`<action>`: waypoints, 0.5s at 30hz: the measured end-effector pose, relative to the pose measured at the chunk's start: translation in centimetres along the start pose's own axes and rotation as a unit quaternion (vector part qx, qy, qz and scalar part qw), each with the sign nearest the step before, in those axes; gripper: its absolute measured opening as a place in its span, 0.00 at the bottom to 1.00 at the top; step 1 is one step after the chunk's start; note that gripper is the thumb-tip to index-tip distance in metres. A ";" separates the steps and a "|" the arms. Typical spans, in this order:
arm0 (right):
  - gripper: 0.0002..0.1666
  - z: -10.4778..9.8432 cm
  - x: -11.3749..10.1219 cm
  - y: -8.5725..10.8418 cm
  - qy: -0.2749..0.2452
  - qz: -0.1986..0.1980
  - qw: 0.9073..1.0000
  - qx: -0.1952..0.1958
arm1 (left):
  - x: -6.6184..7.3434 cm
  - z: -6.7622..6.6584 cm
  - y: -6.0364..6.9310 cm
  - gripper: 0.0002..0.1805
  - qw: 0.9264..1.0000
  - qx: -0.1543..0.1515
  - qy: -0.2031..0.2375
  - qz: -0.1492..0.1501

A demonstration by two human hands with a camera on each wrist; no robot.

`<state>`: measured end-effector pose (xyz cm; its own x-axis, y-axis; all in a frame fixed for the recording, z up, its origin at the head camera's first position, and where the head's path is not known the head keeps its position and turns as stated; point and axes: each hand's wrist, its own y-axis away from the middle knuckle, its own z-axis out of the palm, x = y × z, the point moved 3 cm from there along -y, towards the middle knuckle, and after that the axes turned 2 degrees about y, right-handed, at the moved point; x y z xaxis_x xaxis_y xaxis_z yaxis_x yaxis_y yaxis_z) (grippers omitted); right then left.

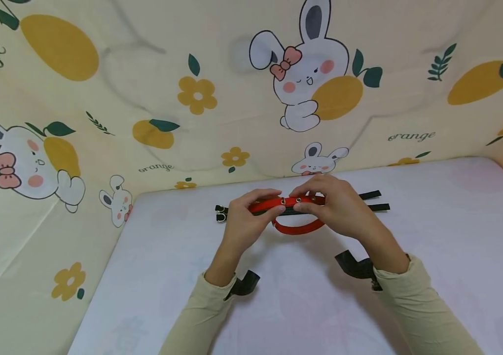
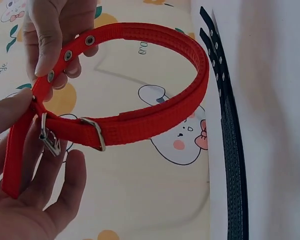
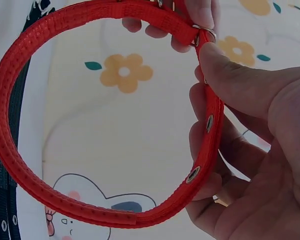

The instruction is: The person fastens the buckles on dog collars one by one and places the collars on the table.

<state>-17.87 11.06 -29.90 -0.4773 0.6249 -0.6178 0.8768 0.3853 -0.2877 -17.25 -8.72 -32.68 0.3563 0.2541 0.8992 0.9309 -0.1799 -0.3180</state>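
Both hands hold a red collar (image 1: pixel 298 230) up in front of the body, bent into a loop. In the left wrist view, my left hand (image 2: pixel 45 207) pinches the red collar (image 2: pixel 160 122) near its metal buckle (image 2: pixel 50 140), the thumb on the strap. A short strap end hangs down beside those fingers. My right hand (image 3: pixel 275 115) grips the strap with the metal eyelets (image 3: pixel 193 174), its thumb pressing close to the buckle and its fingers curled behind. The right wrist view shows the strap passing at the metal frame; whether the prong sits in an eyelet I cannot tell.
Two black collars (image 1: pixel 379 207) lie side by side on the white table (image 1: pixel 167 276), behind the hands. Their buckles (image 1: pixel 221 213) point left and their eyelet ends right. A cloth printed with rabbits and oranges (image 1: pixel 233 123) rises behind the table's far edge.
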 end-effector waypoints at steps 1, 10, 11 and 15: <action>0.14 0.1 0.0 0.0 0.000 0.000 1.000 0.000 | -0.1 0.0 0.0 0.17 1.000 0.003 -0.001 -0.003; 0.18 0.6 -0.5 0.2 -0.019 -0.037 0.999 -0.017 | -0.2 -0.1 0.0 0.23 1.000 0.002 0.008 0.000; 0.18 0.6 -0.5 0.2 -0.022 -0.044 0.999 -0.020 | -0.1 -0.2 -0.1 0.25 1.000 0.002 0.013 0.003; 0.16 0.5 -0.4 0.1 -0.036 -0.051 0.998 -0.021 | -0.2 -0.8 -0.4 0.34 0.998 0.003 0.052 -0.018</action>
<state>-17.62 10.52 -30.04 -0.5565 0.5313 -0.6387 0.8203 0.4736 -0.3207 -17.81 -9.44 -32.48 0.3126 0.1598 0.9363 0.9436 -0.1659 -0.2867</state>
